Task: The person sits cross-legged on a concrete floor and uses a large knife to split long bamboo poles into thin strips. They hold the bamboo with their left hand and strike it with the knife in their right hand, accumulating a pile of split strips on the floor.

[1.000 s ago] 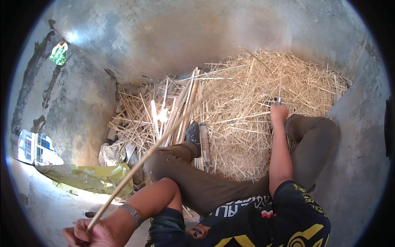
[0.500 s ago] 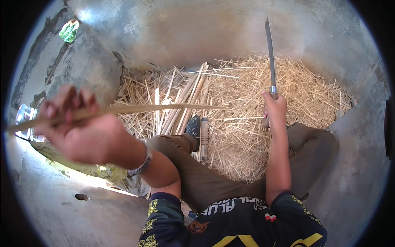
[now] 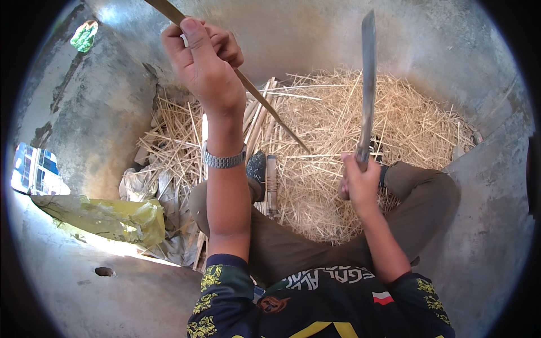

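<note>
A wide heap of pale straw (image 3: 394,129) covers the far middle and right of the concrete floor (image 3: 129,293). At its left edge lies a bundle of split cane strips (image 3: 256,121), running near to far. Left of that, crumpled grey plastic sheeting (image 3: 152,186) sits beside a yellow plastic bag (image 3: 112,217) at near left. A grey concrete wall (image 3: 101,112) rises on the left, with a small green patch (image 3: 83,36) at far left.

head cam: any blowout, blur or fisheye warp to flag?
Head view: sunlight blows out the floor strip below the yellow plastic bag; a black fisheye rim rings the picture and the concrete wall edges bow; the left hand with its bamboo strip and the right hand with its long blade look sharp.
</note>
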Demonstrator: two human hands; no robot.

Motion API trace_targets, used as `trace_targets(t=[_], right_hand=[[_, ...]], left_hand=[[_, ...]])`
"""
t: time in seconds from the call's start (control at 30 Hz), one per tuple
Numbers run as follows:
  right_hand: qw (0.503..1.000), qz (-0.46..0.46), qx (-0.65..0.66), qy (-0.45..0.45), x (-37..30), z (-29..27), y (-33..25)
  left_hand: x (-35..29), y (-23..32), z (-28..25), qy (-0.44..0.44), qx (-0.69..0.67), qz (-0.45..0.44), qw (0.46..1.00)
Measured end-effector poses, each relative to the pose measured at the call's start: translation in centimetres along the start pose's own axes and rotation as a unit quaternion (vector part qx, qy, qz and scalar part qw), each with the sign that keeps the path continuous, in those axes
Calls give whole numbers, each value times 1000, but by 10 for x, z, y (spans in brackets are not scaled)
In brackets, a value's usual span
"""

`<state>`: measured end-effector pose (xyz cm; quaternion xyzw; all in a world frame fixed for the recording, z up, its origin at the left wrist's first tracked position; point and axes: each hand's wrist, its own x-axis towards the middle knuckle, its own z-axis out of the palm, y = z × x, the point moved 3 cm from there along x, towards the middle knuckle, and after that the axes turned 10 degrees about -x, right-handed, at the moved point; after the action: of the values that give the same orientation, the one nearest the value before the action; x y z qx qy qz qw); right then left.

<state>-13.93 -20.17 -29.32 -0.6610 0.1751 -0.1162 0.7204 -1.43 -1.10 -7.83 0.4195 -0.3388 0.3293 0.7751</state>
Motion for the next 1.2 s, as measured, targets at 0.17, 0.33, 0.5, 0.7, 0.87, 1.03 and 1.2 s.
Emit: trace_targets(t=[0.17,0.33,0.5,0.7,0.87,1.03,1.2], right_hand=[[990,81,-93,-72,-38,6,77],[978,60,-170,-108,-39,11,76],[985,90,-72,-125,-43,21,103],[958,241,-63,-140,-37,13,102],[981,157,-13,-111,-37,8,68],[963,161,-115,-181,-38,10,91],[964,-13,-239,-113,-37,6,62]], left_hand=[[-15,-12,3,19,-103,-58,993],[-15,-13,2,60,19,45,997],[-16,-26,4,104,111,122,981],[-18,-29,6,112,136,119,977],[-18,-28,20,62,39,11,997],[-15,-24,17,-46,-131,-111,984],[-5,-36,-11,-3,-125,-112,986]])
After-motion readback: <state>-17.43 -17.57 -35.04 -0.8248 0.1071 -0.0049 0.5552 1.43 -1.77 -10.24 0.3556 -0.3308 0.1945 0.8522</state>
